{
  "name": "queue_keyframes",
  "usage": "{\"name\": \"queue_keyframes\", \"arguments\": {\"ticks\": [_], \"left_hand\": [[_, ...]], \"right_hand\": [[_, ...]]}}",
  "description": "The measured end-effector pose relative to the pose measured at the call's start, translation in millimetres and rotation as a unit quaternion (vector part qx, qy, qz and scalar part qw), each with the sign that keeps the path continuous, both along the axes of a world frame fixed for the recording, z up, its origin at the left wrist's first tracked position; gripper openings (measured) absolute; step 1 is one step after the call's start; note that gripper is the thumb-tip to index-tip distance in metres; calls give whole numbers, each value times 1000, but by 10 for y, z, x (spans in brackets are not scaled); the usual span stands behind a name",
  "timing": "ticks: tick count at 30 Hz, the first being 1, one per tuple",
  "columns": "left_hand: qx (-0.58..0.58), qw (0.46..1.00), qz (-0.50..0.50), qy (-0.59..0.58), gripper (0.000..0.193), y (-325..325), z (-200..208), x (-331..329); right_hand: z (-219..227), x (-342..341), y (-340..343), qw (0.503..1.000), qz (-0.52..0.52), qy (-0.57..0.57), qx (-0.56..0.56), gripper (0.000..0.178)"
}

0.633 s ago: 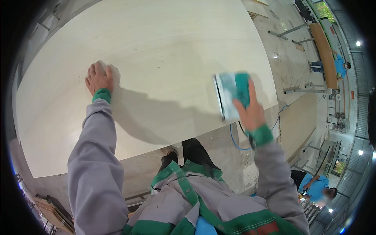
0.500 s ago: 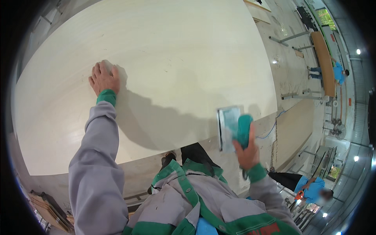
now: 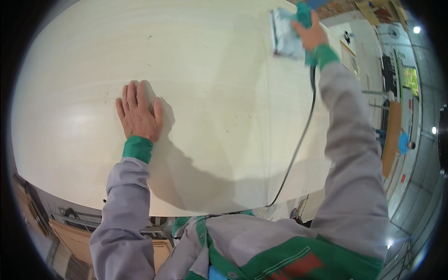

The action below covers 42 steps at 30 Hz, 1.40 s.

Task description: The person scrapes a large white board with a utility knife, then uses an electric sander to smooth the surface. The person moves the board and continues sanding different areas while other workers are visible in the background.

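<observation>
A large pale board (image 3: 200, 60) spreads out in front of me, with small dark scuff marks here and there. My left hand (image 3: 140, 114) lies flat on its left part, fingers stretched out. At the far right of the board, my right hand (image 3: 313, 36) is wrapped round the teal body of a sheet sander (image 3: 285, 32), whose wide base is slightly blurred. Whether that base touches the board all along cannot be told. A dark power cord (image 3: 301, 135) trails from the sander across the board to its near edge.
Wooden panels (image 3: 74, 240) are stacked below on the near left. Over on the right, a person in a blue shirt (image 3: 404, 142) stands by an upright brown panel (image 3: 392, 135). More boards (image 3: 382, 11) lie beyond the far right corner.
My right hand has carried the sander from the near right edge up to the far right part of the board. The view has shifted; my left hand stays flat on the board.
</observation>
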<state>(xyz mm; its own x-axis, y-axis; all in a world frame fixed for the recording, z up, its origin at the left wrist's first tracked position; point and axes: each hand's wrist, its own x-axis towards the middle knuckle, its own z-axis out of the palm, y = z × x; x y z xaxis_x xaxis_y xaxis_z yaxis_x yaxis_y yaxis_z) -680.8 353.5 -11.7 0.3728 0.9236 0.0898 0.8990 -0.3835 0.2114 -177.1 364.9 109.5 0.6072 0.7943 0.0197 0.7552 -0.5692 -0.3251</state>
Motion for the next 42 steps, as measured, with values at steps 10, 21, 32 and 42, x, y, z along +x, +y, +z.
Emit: {"name": "queue_keyframes", "arguments": {"ticks": [10,21,32,42], "left_hand": [[-8,1000,1,-1,66,11,45,-30],[54,998,-4,-24,67,63,-149,-4],[-31,995,-45,82,70,633,100,-929],[8,999,-6,47,70,851,-184,-1457]], "right_hand": [[-265,454,2376,989,100,-69,-82,90],[73,-1920,35,992,119,43,10,91],[240,-4488,-3971,980,58,181,-63,87],[187,-3865,-2816,990,42,132,26,92]]}}
